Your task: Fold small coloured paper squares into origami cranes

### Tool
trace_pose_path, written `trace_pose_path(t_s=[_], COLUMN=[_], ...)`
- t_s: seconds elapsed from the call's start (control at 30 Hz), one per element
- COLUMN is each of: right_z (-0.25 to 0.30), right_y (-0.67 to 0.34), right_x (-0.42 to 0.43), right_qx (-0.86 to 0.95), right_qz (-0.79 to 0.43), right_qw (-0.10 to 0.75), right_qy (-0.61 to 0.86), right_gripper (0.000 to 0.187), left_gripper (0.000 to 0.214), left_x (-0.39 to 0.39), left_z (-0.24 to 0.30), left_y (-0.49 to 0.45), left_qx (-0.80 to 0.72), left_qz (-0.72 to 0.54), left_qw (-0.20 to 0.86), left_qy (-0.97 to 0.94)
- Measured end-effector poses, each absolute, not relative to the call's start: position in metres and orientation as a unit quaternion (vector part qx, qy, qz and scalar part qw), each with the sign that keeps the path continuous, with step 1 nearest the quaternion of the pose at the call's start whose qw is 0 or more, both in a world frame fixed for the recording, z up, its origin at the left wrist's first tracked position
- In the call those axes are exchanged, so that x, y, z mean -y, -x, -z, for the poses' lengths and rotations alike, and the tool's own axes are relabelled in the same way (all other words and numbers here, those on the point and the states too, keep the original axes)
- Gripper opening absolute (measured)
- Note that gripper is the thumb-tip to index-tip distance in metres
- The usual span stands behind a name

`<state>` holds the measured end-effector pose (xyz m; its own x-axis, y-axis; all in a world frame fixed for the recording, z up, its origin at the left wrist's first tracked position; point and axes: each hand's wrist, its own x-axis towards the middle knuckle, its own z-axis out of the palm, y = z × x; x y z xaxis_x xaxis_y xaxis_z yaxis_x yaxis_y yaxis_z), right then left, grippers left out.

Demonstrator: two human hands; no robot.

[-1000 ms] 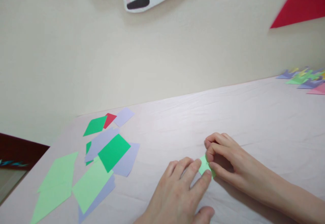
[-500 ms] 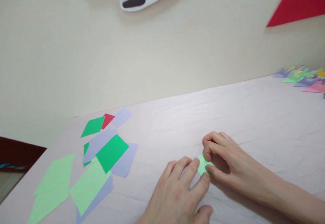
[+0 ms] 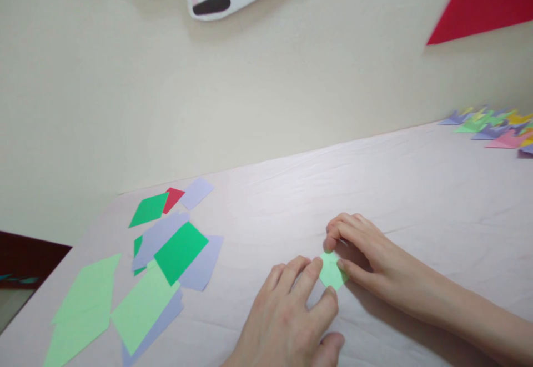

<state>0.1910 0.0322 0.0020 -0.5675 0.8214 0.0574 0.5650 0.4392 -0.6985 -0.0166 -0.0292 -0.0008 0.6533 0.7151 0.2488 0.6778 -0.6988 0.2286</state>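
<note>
One view, head: small green paper [image 3: 332, 274] between fingertips of left hand [image 3: 287, 317] and right hand [image 3: 385, 261]. Left: fingers spread, two tips at paper's edge. Right: fingers curled, thumb apart from index, tips at paper; pinch not discernible. Loose sheets [image 3: 181, 253] well left of left fingers; paper pieces [image 3: 506, 139] far beyond right fingers. Probably mid-fold. Next, judged to need steadying by left fingertips, careful creasing by right.

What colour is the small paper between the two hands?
Light green; the small paper shows in the head view, the only one.
</note>
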Motion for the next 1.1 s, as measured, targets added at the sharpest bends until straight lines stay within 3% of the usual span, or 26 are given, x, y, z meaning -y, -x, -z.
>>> trace_pose_path(t_s=[0.37, 0.5, 0.6, 0.9, 1.1], right_z=[-0.003, -0.002, -0.003, -0.008, -0.005], right_y=[-0.193, -0.194, -0.19, -0.184, -0.183], right_x=[-0.034, -0.031, -0.026, -0.011, -0.005], right_qx=[0.803, 0.794, 0.812, 0.839, 0.861], right_qz=[-0.353, -0.355, -0.314, -0.278, -0.234], right_qw=[0.243, 0.268, 0.254, 0.182, 0.208], right_qy=[0.414, 0.415, 0.422, 0.431, 0.401], right_gripper=[0.034, 0.025, 0.016, 0.033, 0.018], left_gripper=[0.028, 0.034, 0.039, 0.041, 0.045], left_x=[0.037, 0.045, 0.052, 0.058, 0.07], left_z=[0.007, 0.016, 0.026, 0.037, 0.037], left_y=[0.019, 0.019, 0.018, 0.015, 0.012], left_qx=[-0.384, -0.387, -0.396, -0.393, -0.459], left_qz=[-0.157, -0.151, -0.141, -0.133, -0.13], left_qw=[0.01, -0.062, -0.109, -0.127, -0.133], left_qy=[-0.91, -0.907, -0.901, -0.901, -0.869])
